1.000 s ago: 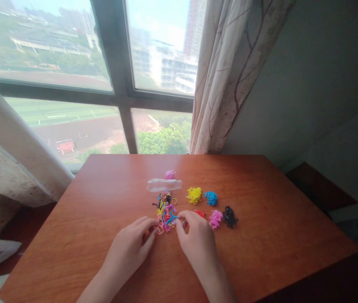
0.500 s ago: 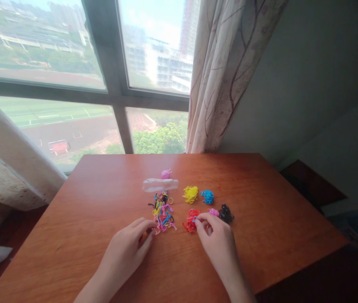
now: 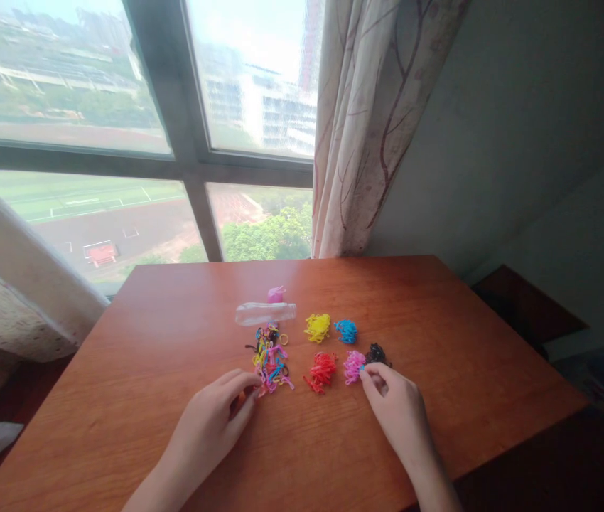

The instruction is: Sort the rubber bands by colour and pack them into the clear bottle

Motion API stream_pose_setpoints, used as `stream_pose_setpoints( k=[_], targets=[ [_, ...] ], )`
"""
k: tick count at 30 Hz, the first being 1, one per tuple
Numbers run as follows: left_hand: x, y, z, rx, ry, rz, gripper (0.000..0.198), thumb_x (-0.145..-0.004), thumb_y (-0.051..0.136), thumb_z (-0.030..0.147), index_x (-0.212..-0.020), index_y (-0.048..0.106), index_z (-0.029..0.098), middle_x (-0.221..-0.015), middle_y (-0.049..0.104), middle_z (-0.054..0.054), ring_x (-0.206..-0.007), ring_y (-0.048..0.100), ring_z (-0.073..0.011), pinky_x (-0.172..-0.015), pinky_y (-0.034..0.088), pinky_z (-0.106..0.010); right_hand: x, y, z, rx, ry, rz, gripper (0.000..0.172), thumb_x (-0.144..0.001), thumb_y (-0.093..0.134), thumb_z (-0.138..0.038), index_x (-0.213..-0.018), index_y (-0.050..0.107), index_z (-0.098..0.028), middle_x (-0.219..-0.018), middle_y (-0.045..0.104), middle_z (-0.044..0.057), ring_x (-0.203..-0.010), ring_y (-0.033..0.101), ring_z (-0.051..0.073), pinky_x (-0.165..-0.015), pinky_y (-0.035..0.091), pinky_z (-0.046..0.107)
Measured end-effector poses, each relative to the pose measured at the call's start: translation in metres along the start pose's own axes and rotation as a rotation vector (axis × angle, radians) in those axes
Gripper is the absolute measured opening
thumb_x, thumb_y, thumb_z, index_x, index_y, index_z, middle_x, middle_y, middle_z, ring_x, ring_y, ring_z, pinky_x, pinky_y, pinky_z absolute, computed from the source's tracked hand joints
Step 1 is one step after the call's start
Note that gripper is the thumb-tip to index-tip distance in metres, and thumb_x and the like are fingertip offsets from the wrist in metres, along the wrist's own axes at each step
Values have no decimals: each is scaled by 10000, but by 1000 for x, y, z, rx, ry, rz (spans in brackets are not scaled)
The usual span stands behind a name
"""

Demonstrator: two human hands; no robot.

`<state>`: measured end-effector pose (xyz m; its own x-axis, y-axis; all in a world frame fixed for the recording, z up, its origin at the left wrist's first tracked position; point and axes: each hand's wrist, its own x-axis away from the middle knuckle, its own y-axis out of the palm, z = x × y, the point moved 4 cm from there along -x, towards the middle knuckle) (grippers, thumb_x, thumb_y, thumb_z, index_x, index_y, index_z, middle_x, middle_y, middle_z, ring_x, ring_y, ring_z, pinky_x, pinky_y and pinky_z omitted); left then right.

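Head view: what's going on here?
The person's left hand is at the edge of a mixed-colour heap of small bands. The right hand seems to pinch a small blue band by the pink band pile. A yellow pile, blue pile, red pile and black pile lie nearby; a clear plastic bottle lies behind.

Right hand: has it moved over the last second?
Yes, rightward: the right hand partly covered the red pile; now it is to that pile's right, by the pink pile.

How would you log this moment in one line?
Left hand: at mixed bands | Right hand: pinching blue band beside pink pile | Rest: red pile, yellow pile, blue pile, black pile, clear bottle
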<state>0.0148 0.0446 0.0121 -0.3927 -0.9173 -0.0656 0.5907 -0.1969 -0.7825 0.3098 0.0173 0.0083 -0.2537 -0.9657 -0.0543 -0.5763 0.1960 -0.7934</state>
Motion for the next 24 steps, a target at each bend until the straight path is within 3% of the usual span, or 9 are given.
stream_pose_setpoints(
  k=[7,14,19,24],
  targets=[
    [-1,1,0,1,4,7,226,-919,454,262,-930,676,224,-780,685,-16,-626,606,-137,-605,449,-221,-27,-13,-15,91,-90,76,219,-897,511,-323,-839,697,-223,-779,713,42,-674,637,173,-637,412,251],
    [-1,1,-5,28,4,10,201,-915,470,250,-933,669,232,-822,695,-11,-665,628,-139,-644,467,-224,-75,-4,-34,297,-129,48,173,-905,531,-230,-857,698,-234,-837,713,18,-742,629,141,-619,346,234],
    [1,0,-3,14,-12,-5,205,-919,466,248,-946,669,232,-822,691,-10,-669,630,-141,-642,464,-222,-76,-3,-33,295,-136,32,120,-890,575,-244,-875,694,-240,-792,704,3,-730,627,142,-617,345,237],
    [1,-1,-1,15,-20,18,208,-907,476,252,-935,682,236,-799,688,-8,-643,625,-140,-616,458,-221,-57,-2,-38,239,-148,45,139,-898,547,-238,-874,684,-235,-832,716,4,-739,641,147,-641,366,239]
  ],
)
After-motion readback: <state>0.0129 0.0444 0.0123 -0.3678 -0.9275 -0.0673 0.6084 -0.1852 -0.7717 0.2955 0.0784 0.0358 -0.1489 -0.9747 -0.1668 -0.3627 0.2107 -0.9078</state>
